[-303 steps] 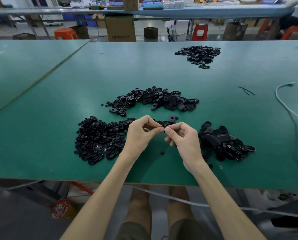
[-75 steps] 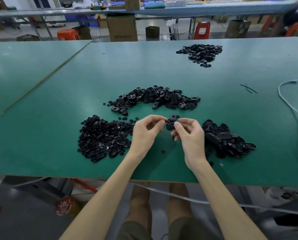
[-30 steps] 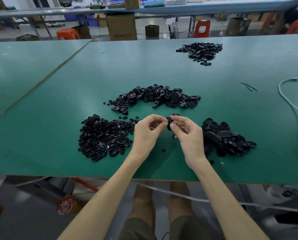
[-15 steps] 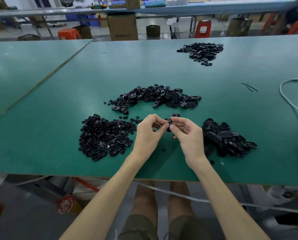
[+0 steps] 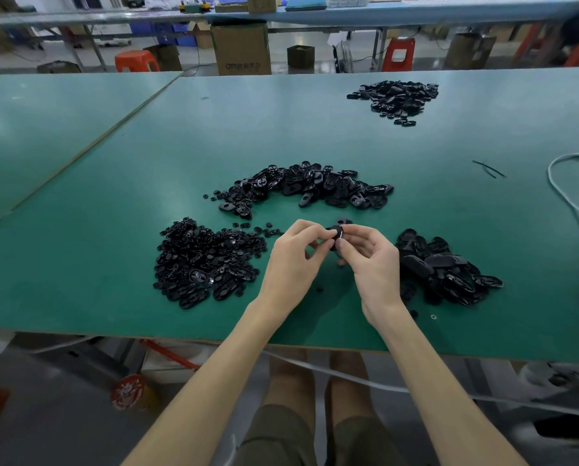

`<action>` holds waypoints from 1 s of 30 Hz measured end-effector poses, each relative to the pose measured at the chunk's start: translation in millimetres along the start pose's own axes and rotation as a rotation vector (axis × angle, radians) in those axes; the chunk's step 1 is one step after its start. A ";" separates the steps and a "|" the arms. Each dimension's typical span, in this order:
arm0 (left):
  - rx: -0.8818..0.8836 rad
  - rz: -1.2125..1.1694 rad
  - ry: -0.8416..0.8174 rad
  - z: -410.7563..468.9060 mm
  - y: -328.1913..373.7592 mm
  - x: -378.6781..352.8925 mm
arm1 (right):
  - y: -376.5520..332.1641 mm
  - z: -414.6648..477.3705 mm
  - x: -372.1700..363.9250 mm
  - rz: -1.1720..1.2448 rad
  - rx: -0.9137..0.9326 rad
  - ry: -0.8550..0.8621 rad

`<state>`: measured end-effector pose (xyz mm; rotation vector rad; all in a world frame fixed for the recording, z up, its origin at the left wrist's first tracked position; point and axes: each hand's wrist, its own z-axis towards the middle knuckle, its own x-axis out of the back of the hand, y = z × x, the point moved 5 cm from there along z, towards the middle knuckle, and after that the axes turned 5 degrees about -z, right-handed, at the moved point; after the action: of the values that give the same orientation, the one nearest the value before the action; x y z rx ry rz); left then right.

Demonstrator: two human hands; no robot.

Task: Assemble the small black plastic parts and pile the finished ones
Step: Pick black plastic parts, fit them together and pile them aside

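Between the fingertips of both hands sits one small black plastic part (image 5: 336, 233), held just above the green table (image 5: 113, 196). My left hand (image 5: 296, 260) pinches its left side with thumb and forefinger. My right hand (image 5: 372, 260) pinches its right side. A pile of small black pieces (image 5: 200, 260) lies left of my hands. A long pile of oval black parts (image 5: 311, 188) lies beyond them. Another pile of larger black parts (image 5: 446, 270) lies right of my right hand.
A fourth black pile (image 5: 394, 97) sits far back on the right. A white cable (image 5: 567, 196) curves along the right side, with thin black strips (image 5: 488, 168) beside it. A few loose black bits (image 5: 320, 289) lie under my hands. Boxes and red stools stand behind the table.
Both hands have stayed over the same spot between the piles. They have closed in together on the one black part, which the right hand held apart from the left 2.5 s ago.
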<state>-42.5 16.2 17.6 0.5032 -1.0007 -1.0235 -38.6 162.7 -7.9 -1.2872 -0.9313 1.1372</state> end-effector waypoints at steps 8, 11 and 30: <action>-0.099 0.150 -0.032 -4.5 9.3 -4.7 | -1.1 0.5 0.3 -0.078 0.045 0.026; -0.018 0.005 -0.018 -0.9 3.3 -0.5 | -1.3 -0.6 -2.3 -0.056 0.037 -0.007; 0.072 -0.109 0.043 0.2 -6.4 4.4 | -5.2 -2.7 -5.2 -0.007 -0.010 -0.069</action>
<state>-45.0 9.4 14.8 0.6423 -0.9833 -1.0724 -36.6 157.3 -2.5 -1.2584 -0.9922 1.1794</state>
